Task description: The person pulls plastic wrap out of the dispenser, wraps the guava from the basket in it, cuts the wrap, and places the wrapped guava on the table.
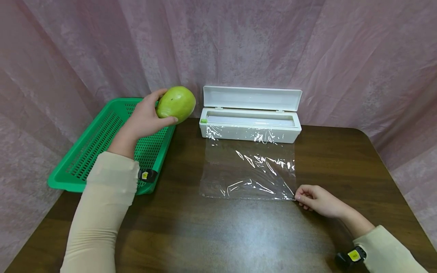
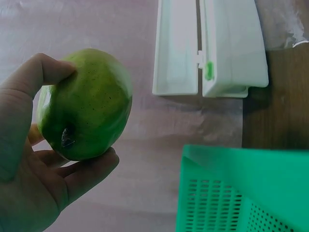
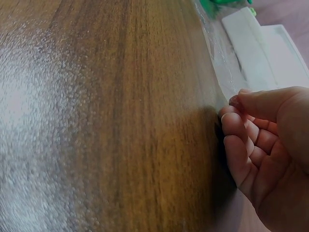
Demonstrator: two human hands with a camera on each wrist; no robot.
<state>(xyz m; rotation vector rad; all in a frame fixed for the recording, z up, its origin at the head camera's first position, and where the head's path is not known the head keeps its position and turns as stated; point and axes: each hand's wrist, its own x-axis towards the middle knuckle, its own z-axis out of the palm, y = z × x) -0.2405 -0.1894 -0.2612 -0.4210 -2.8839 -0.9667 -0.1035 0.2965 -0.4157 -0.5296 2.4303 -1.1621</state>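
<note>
My left hand grips a smooth green mango, held up over the far right corner of the green basket. In the left wrist view thumb and fingers wrap the mango, whose dark stem end faces the camera. A sheet of cling film runs from the white dispenser box toward the front of the table. Its near right corner is pinched between thumb and forefinger of my right hand. In the right wrist view the film's edge leads to those fingertips.
The dispenser's hinged lid stands raised at the back, against the pink curtain. The slotted basket lies on the left part of the dark wooden table. Each wrist wears a small black device.
</note>
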